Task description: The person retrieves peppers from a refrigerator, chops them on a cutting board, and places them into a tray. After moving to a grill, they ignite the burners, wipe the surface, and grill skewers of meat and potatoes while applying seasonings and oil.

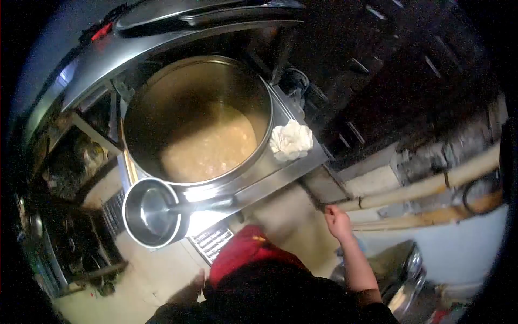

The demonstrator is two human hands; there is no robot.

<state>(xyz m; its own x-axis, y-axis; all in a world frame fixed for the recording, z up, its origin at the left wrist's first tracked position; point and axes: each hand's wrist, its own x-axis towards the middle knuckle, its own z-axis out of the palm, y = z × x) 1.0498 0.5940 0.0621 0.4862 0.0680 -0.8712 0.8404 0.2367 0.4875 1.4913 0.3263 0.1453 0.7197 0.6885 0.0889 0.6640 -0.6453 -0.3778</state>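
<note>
A large metal stockpot (pixel 199 62) stands in front of me, with cloudy tan liquid (pixel 213 148) low inside it. At its near left side sits a metal saucepan (pixel 151 213), its handle pointing right along the metal counter edge. My right hand (pixel 337 221) is out to the right, beyond the counter edge, fingers curled in with nothing visible in them. Low beside my body on the left, my left hand (pixel 199 283) is in shadow and its fingers are hard to make out. Neither hand touches the pots.
A crumpled white cloth or paper (pixel 291 140) lies on the metal counter (pixel 253 191) right of the stockpot. Pipes (pixel 421 186) run along the wall at right. A floor grate (pixel 211 243) is near my feet. Metal containers (pixel 407 264) stand at lower right.
</note>
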